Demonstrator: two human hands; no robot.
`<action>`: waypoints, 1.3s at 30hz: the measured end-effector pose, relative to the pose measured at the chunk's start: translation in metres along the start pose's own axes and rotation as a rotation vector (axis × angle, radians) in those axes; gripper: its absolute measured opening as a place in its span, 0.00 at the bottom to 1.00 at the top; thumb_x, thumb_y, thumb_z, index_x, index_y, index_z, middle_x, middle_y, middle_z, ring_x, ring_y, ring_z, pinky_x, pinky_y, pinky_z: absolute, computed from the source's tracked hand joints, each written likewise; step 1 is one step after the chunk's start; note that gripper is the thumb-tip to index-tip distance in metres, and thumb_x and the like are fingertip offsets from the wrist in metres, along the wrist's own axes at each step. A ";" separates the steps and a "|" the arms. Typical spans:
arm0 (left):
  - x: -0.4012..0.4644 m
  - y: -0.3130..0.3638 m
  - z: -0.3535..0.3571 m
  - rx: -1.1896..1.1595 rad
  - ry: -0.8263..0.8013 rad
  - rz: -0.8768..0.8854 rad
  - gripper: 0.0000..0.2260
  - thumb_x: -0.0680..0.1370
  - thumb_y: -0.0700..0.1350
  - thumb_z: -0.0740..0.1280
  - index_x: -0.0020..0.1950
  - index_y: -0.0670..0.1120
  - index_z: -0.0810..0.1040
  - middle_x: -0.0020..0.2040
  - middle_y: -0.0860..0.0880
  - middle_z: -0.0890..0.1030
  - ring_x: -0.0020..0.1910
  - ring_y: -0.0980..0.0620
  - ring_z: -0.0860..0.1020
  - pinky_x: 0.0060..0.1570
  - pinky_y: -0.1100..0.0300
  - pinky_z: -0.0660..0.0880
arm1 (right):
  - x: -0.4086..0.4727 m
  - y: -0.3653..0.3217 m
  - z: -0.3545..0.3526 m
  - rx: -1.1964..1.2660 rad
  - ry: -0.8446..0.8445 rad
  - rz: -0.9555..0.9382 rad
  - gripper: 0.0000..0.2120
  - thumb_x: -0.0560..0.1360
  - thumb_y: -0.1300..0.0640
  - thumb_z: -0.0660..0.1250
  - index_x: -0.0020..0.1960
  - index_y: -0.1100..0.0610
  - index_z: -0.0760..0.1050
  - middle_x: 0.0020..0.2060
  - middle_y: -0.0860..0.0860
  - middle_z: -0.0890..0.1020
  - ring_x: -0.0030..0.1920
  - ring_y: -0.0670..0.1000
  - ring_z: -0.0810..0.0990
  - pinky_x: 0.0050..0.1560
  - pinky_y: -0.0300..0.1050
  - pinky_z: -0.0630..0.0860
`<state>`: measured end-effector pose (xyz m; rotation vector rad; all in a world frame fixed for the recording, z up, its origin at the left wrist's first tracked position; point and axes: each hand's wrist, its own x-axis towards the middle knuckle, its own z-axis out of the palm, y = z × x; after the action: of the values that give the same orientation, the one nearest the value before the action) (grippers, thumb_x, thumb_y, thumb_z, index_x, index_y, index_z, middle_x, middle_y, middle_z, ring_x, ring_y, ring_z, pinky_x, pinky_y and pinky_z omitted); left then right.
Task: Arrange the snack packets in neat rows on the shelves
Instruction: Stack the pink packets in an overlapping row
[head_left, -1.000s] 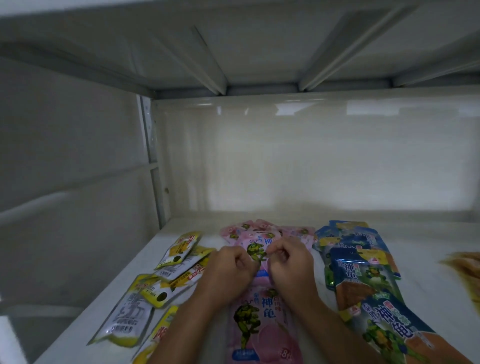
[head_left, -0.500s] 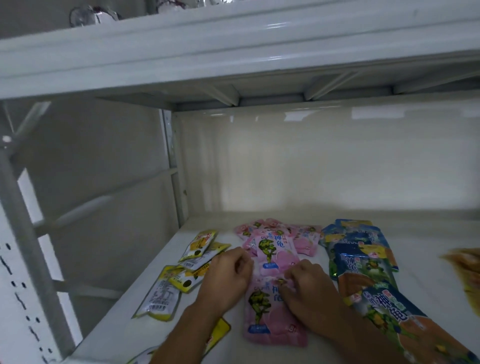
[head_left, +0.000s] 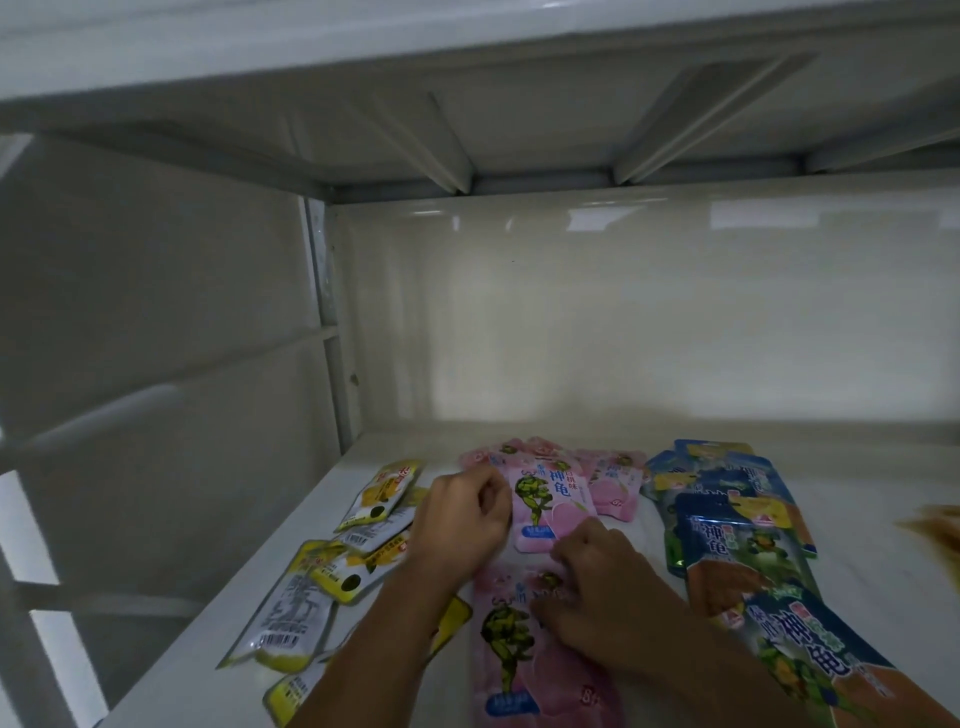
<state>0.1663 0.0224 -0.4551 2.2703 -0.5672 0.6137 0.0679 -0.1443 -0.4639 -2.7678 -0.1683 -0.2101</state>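
A: From the head view, where do the snack packets lie?

B: On the white shelf (head_left: 623, 441), in three columns running front to back. At the left are yellow packets (head_left: 332, 566), loosely overlapped, some turned back-up with barcodes showing. In the middle are pink packets (head_left: 613, 480), and at the right blue packets (head_left: 737, 525), overlapping one another like tiles.

A: And the hands?

B: The left hand (head_left: 460, 519) has its fingers curled, and its grip pinches the left edge of the upper pink packet (head_left: 553, 501), which lies face-up with a green turtle figure printed on it. The right hand (head_left: 605, 587) rests palm-down on the top of the near pink packet (head_left: 524, 654), fingers bent and pressing there; whether its grip actually clasps the foil I cannot tell, because the fingertips are blurred.

A: Do those two packets touch?

B: The lower edge of the upper one meets the near one just beside the right hand's knuckles.

A: Anything else?

B: A blurred orange packet (head_left: 935, 530) lies at the far right edge, apart from the blue column.
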 end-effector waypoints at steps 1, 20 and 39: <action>0.001 -0.001 0.001 -0.006 0.003 0.003 0.06 0.78 0.47 0.67 0.41 0.50 0.78 0.33 0.53 0.78 0.33 0.53 0.76 0.35 0.50 0.77 | 0.002 0.000 -0.001 0.006 -0.015 -0.004 0.17 0.73 0.36 0.65 0.48 0.47 0.67 0.51 0.47 0.66 0.54 0.52 0.69 0.57 0.49 0.72; 0.010 0.024 -0.017 -0.845 -0.001 -0.536 0.16 0.83 0.53 0.68 0.50 0.42 0.85 0.42 0.45 0.88 0.43 0.46 0.88 0.48 0.51 0.84 | 0.050 0.005 -0.030 1.254 0.247 0.178 0.09 0.75 0.63 0.76 0.54 0.60 0.81 0.45 0.66 0.86 0.41 0.61 0.85 0.38 0.48 0.80; 0.011 0.023 -0.011 -1.040 -0.076 -0.556 0.07 0.82 0.41 0.71 0.56 0.38 0.84 0.49 0.38 0.88 0.50 0.36 0.87 0.57 0.35 0.81 | 0.071 -0.005 0.017 0.998 0.585 -0.022 0.07 0.81 0.59 0.69 0.49 0.51 0.85 0.42 0.46 0.88 0.45 0.45 0.87 0.45 0.39 0.81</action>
<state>0.1593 0.0129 -0.4293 1.3447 -0.1753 -0.0748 0.1391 -0.1274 -0.4666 -1.6367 -0.1042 -0.7034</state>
